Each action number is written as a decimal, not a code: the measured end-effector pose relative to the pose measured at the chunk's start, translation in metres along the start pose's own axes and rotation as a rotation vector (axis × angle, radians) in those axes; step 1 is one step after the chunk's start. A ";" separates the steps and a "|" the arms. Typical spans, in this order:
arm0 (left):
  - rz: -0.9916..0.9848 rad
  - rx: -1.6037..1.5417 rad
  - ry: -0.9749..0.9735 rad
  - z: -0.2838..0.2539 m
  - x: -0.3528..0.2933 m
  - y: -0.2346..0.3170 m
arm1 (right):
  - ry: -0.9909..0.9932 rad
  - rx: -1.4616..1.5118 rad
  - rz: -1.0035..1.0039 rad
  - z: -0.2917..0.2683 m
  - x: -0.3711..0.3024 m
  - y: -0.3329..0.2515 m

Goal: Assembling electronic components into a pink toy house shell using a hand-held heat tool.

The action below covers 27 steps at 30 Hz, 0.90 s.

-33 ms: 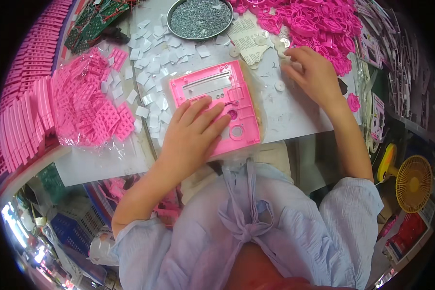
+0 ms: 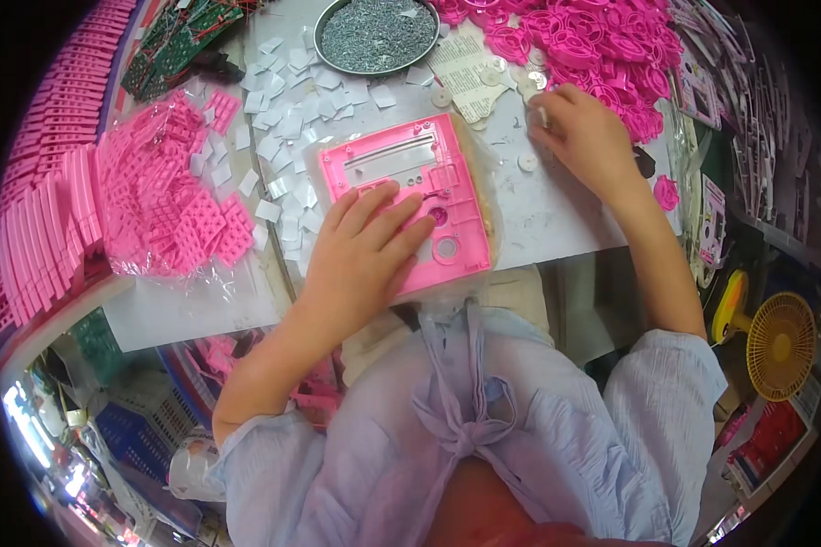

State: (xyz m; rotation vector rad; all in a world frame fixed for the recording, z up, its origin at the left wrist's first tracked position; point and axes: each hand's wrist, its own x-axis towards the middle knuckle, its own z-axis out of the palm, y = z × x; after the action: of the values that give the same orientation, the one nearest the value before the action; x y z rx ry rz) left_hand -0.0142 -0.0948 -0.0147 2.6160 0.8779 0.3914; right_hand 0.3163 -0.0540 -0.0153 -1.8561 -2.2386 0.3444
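Where the left hand is laid: spread, released fingers are rested on the pink casing, near the centre of the frame.
Right hand: at the upper right of centre, the once-parted fingers have been drawn together, and a small white piece appears to be pinched in the grip.
White discs: scattered just beside that hand; one was probably taken.
Pink casing: unshifted; reaching is judged to have given way to grasping.
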 end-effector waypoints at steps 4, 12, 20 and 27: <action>0.015 -0.089 0.019 -0.012 0.006 0.004 | -0.012 -0.137 -0.135 0.007 0.011 0.008; -0.635 -1.477 -0.093 -0.015 0.028 0.024 | 0.003 0.979 -0.397 -0.007 -0.019 -0.077; -0.538 -1.387 0.114 -0.004 0.012 0.033 | 0.267 0.912 -0.340 0.011 -0.045 -0.113; -0.276 -0.318 0.210 0.000 -0.007 0.037 | 0.220 0.559 -0.261 0.015 -0.047 -0.110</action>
State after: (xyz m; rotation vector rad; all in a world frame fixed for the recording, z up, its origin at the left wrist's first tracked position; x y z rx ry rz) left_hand -0.0003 -0.1265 -0.0002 2.1562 1.1250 0.6769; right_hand 0.2177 -0.1209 0.0036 -1.2382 -1.9410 0.6098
